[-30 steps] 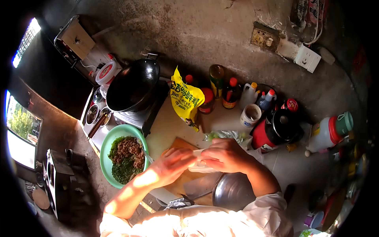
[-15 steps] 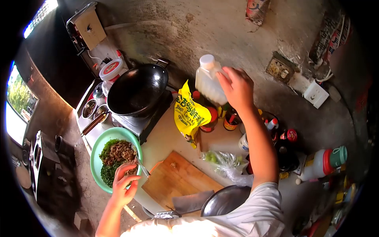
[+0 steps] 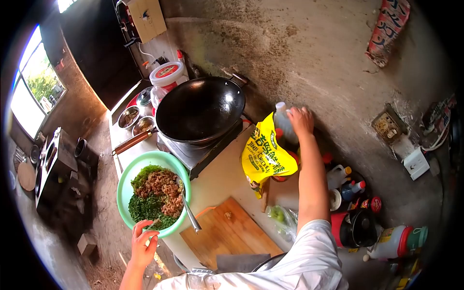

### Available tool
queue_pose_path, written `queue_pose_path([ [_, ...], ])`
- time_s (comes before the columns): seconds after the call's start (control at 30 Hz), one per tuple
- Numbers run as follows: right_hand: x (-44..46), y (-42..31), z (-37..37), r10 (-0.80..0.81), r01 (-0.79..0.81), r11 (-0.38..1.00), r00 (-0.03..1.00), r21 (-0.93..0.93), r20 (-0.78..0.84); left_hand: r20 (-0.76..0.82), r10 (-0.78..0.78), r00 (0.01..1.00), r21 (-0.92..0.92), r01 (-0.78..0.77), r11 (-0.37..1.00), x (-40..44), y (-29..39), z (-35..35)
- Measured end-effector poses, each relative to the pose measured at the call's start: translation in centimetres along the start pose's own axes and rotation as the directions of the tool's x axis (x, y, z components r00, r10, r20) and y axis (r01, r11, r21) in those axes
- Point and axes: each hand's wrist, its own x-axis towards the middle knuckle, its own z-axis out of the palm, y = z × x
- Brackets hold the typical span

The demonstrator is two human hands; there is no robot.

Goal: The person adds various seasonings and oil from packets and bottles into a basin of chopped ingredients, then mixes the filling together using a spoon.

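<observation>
My right hand (image 3: 301, 121) reaches to the back of the worktop by the wall, its fingers curled at the shoulder of a clear plastic bottle (image 3: 285, 124) with a white cap. A yellow seasoning bag (image 3: 265, 157) stands in front and hides the bottle's lower part. At the near rim of the light green bowl (image 3: 124, 186), my left hand (image 3: 143, 244) is raised with bent fingers and the thumb apart. Brown minced filling (image 3: 157, 186) and chopped greens (image 3: 145, 207) lie in the bowl. A metal spoon (image 3: 192, 215) leans out over its right edge.
A black wok (image 3: 198, 108) sits on a stove (image 3: 193, 159) behind the bowl, its wooden handle pointing left. A cutting board (image 3: 232, 232) lies in front, a cleaver blade (image 3: 241, 262) at its near edge. Several bottles stand to the right. A plastic bag (image 3: 285, 220) lies beside the board.
My right hand has lowered the plastic bottle from above the worktop to behind the yellow bag. My left hand has drawn back slightly from the bowl. The camera view has shifted.
</observation>
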Motion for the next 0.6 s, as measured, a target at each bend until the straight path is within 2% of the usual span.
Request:
queue_pose_path([
  [0.03,-0.3,0.2,0.7,0.058,-0.050,0.996,0.992,-0.073,0.116,0.002,-0.017,1.000,0.001,0.017,1.000,0.0,-0.2,0.0],
  [0.07,-0.6,0.5,1.5,0.048,-0.032,0.995,0.980,-0.089,0.191,0.005,-0.023,1.000,-0.001,0.023,1.000,0.0,-0.5,0.0],
  [0.1,-0.9,0.3,1.5,0.046,-0.028,0.995,0.979,-0.091,0.199,0.003,-0.029,1.000,-0.005,0.029,1.000,0.0,-0.6,0.0],
  [0.17,-1.4,-0.2,1.3,0.113,-0.031,0.978,0.911,-0.208,0.396,0.003,-0.043,0.999,-0.015,0.043,0.999,0.0,-0.9,-0.1],
  [0.2,-1.5,-0.1,1.9,0.105,-0.021,0.978,0.910,-0.207,0.402,0.003,-0.039,0.999,-0.021,0.039,0.999,0.1,-1.1,-0.1],
  [0.27,-1.8,0.7,4.2,0.161,0.076,0.918,0.824,-0.388,0.543,-0.020,-0.021,1.000,-0.026,0.021,0.999,0.0,-1.7,-0.3],
  [0.33,-0.5,-0.3,0.1,0.183,-0.009,0.960,0.774,-0.279,0.606,-0.031,0.018,0.999,0.006,-0.018,1.000,-0.2,-2.4,-0.8],
  [0.4,0.5,-1.8,-3.5,0.229,-0.176,0.972,0.848,-0.154,0.479,-0.044,-0.025,0.999,-0.005,0.025,1.000,-0.8,-3.8,-1.2],
  [0.43,0.7,-1.6,-4.1,0.271,-0.288,0.958,0.890,-0.009,0.367,-0.052,-0.071,0.996,-0.005,0.071,0.997,-1.2,-4.2,-1.5],
  [0.5,1.4,-2.8,-8.1,0.206,-0.221,0.974,0.956,0.054,0.208,-0.101,-0.145,0.984,-0.048,0.141,0.989,-2.2,-6.6,-1.2],
  [0.57,-0.3,-7.9,-13.9,0.125,-0.132,0.942,0.991,0.308,0.043,-0.139,-0.196,0.971,-0.089,0.185,0.979,-2.9,-8.6,-1.4],
  [0.6,-2.1,-11.9,-17.2,0.086,-0.094,0.897,0.996,0.433,0.038,-0.148,-0.222,0.964,-0.122,0.205,0.971,-3.2,-9.4,-1.5],
])
